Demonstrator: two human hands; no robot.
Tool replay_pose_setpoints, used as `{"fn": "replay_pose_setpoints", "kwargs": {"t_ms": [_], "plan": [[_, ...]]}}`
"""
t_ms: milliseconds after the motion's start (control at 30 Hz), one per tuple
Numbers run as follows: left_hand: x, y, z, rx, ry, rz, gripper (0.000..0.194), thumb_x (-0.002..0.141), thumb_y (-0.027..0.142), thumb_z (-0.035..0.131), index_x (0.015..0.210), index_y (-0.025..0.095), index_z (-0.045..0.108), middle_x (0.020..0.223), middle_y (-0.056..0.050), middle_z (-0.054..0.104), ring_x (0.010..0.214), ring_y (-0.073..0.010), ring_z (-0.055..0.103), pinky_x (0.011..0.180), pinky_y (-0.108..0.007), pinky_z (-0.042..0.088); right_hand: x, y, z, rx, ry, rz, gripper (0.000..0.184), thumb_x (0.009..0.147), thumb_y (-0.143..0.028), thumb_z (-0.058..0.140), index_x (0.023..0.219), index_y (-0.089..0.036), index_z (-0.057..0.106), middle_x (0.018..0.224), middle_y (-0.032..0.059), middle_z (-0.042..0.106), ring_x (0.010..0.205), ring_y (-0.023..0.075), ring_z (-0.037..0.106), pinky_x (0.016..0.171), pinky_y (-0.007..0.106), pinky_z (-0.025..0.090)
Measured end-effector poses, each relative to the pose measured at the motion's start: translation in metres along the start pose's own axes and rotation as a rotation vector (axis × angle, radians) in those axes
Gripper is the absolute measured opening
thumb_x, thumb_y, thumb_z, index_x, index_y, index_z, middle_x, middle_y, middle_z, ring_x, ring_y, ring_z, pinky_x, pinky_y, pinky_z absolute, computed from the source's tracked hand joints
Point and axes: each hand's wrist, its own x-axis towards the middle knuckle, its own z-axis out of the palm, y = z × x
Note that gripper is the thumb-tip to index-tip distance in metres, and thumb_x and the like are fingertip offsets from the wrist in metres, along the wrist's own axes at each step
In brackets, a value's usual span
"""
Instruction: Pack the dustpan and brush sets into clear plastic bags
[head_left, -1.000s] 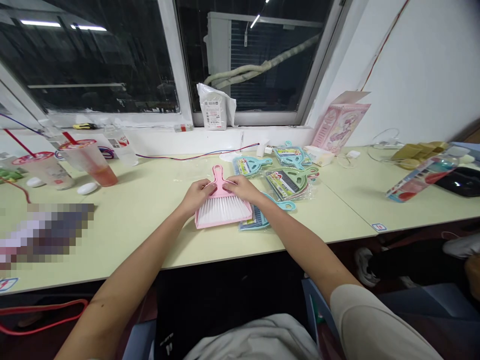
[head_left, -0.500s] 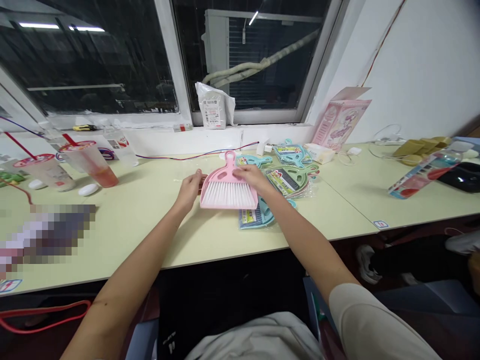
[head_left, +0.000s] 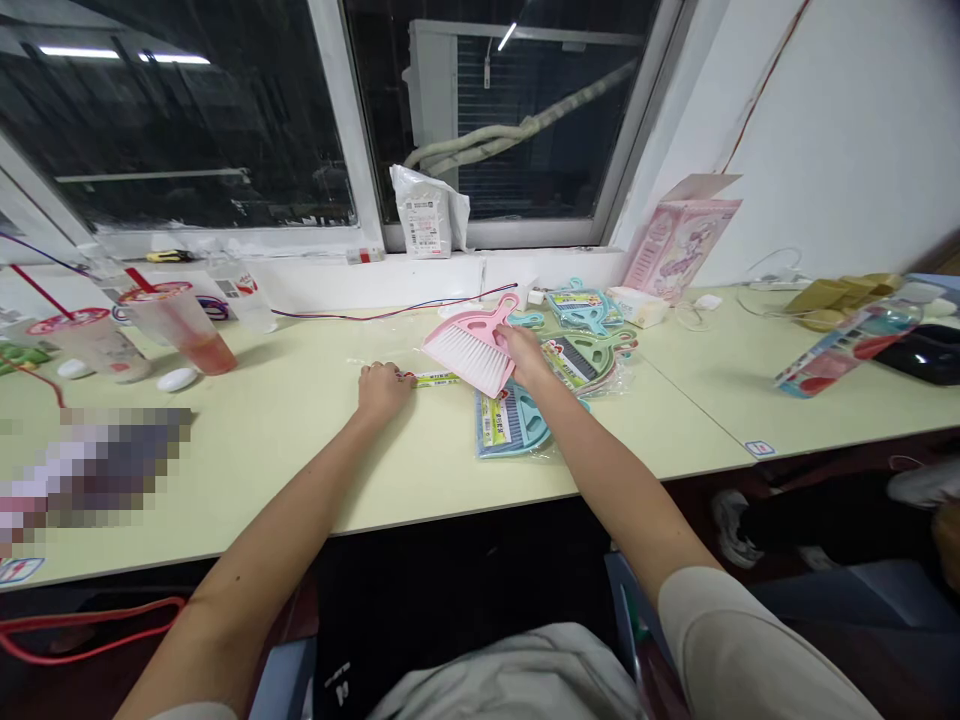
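My right hand (head_left: 521, 352) grips a pink dustpan (head_left: 480, 322) with a white-bristled brush (head_left: 480, 358) set in it, tilted and held above the table. Low over the table to the left, my left hand (head_left: 384, 392) is closed on one end of a yellow-green printed label card (head_left: 437, 379). Its fingertips are partly hidden. Just below the pink pan lies a blue dustpan set (head_left: 511, 425) in clear wrap. A green wrapped set (head_left: 589, 358) rests beyond my right wrist, and another blue one (head_left: 585, 305) lies farther back.
Drink cups (head_left: 174, 325) with red straws stand at the left, beside a white oval object (head_left: 177, 380). A pink box (head_left: 681, 245) is near the wall. A bottle (head_left: 847, 345) lies at the right. A thin cable (head_left: 390, 317) runs along the back.
My left hand has come off the pink dustpan and moved down with the label card. My right hand has swung the pan to the right and tilted it.
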Motion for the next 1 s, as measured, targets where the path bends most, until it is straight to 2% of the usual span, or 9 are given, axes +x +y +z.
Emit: {"fn": "replay_pose_setpoints", "kwargs": {"t_ms": [100,233,333,433,500,633,733,933,1000], "plan": [[0.005,-0.006,0.001,-0.2,-0.034,-0.044,0.023,0.083,0.035,0.068,0.098,0.019,0.073,0.103,-0.013,0.075,0.105,-0.0323,0.063,0.093,-0.042,0.048,0.002,0.003,-0.001,-0.004,0.013,-0.01,0.013,0.079,-0.025,0.067,0.08,-0.022,0.054,0.065,-0.0056,0.055,0.059,0.0136,0.054,0.06,0.026,0.046],[0.006,-0.013,-0.005,-0.5,-0.024,-0.091,0.016,0.077,0.022,0.068,0.093,0.019,0.07,0.091,-0.008,0.075,0.085,-0.0234,0.068,0.075,-0.033,0.051,0.005,0.007,-0.003,-0.02,0.027,-0.011,0.011,0.079,-0.022,0.066,0.079,-0.021,0.055,0.065,-0.0054,0.056,0.06,0.0139,0.055,0.058,0.026,0.045],[0.006,-0.012,-0.017,-0.741,-0.016,-0.103,0.017,0.076,0.029,0.072,0.088,0.017,0.071,0.088,-0.008,0.074,0.079,-0.0218,0.069,0.068,-0.032,0.053,0.005,0.008,-0.003,-0.004,0.031,-0.014,0.009,0.081,-0.021,0.064,0.079,-0.021,0.055,0.066,-0.0046,0.057,0.059,0.0141,0.056,0.058,0.026,0.046],[0.005,-0.009,-0.032,-0.999,-0.103,-0.1,0.029,0.075,0.04,0.078,0.088,0.015,0.073,0.091,-0.01,0.075,0.073,-0.02,0.068,0.063,-0.032,0.055,0.005,0.007,-0.003,0.03,0.029,-0.002,0.006,0.082,-0.019,0.062,0.081,-0.02,0.056,0.068,-0.0039,0.06,0.061,0.0145,0.059,0.06,0.027,0.048],[0.003,-0.009,-0.043,-1.082,-0.19,-0.068,0.035,0.076,0.046,0.082,0.086,0.014,0.074,0.088,-0.011,0.075,0.066,-0.017,0.065,0.058,-0.03,0.052,0.005,0.007,-0.003,0.029,0.028,0.01,0.007,0.082,-0.018,0.062,0.081,-0.02,0.056,0.068,-0.0038,0.061,0.061,0.0145,0.06,0.06,0.027,0.049],[-0.003,-0.004,-0.055,-1.143,-0.316,-0.011,0.04,0.075,0.052,0.086,0.083,0.014,0.076,0.082,-0.011,0.073,0.057,-0.0112,0.055,0.049,-0.025,0.04,0.005,0.007,-0.004,0.011,0.042,0.024,0.009,0.084,-0.021,0.063,0.08,-0.021,0.054,0.066,-0.0047,0.059,0.06,0.0137,0.058,0.059,0.026,0.05],[-0.011,0.009,-0.057,-1.137,-0.306,-0.013,0.038,0.074,0.051,0.086,0.085,0.016,0.075,0.078,-0.009,0.073,0.055,-0.0106,0.054,0.049,-0.025,0.04,-0.001,0.007,0.001,-0.001,-0.009,0.076,0.01,0.082,-0.015,0.062,0.081,-0.021,0.054,0.064,-0.005,0.058,0.058,0.0134,0.058,0.057,0.024,0.049],[-0.029,0.04,-0.057,-0.926,-0.056,0.021,0.028,0.083,0.046,0.073,0.084,0.018,0.069,0.065,-0.004,0.07,0.043,-0.0111,0.049,0.044,-0.025,0.036,-0.026,0.015,0.022,-0.027,-0.223,0.206,0.024,0.072,-0.001,0.064,0.088,-0.018,0.058,0.067,-0.0018,0.065,0.061,0.0161,0.064,0.061,0.027,0.056],[-0.031,0.041,-0.056,-0.828,0.043,0.022,0.028,0.085,0.046,0.07,0.084,0.019,0.068,0.065,-0.004,0.071,0.047,-0.0142,0.056,0.046,-0.026,0.039,-0.032,0.018,0.027,-0.016,-0.272,0.245,0.027,0.072,0.001,0.064,0.091,-0.018,0.059,0.069,-0.0015,0.066,0.064,0.0171,0.066,0.064,0.029,0.058]]}}
